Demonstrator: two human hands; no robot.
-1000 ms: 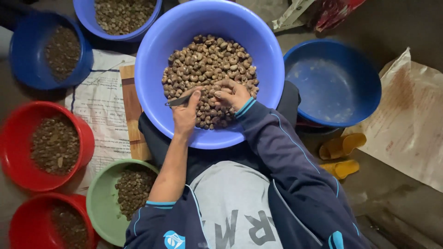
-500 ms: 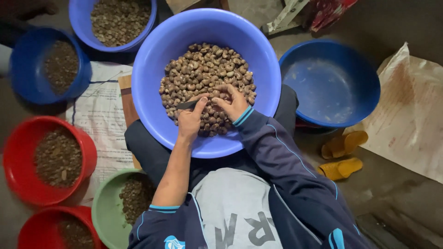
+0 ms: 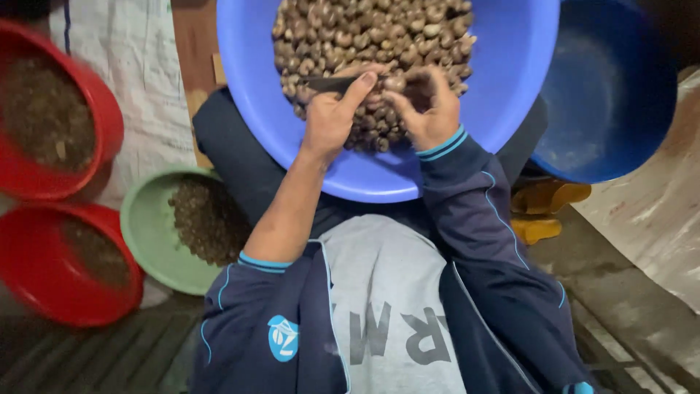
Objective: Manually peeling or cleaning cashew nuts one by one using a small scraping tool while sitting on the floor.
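On your lap sits the big blue basin (image 3: 510, 109), tilted toward you and heaped with brown nuts (image 3: 364, 36). Your left hand (image 3: 332, 113) is closed around a dark knife (image 3: 328, 82), thumb laid along it, blade lying flat over the heap and pointing left. Your right hand (image 3: 430, 109) is right beside it, fingers curled in and pinching one nut (image 3: 394, 84) between thumb and fingertips, just off the blade's end; whether nut and blade touch, you can't tell. Both hands rest on the near edge of the nut pile. Left sleeve is pushed up to the elbow, right sleeve down to the wrist. To your left: green bowl (image 3: 146, 233) with dark bits, two red bowls (image 3: 109, 124) (image 3: 65, 292) likewise. To your right, a darker blue basin (image 3: 620, 95).
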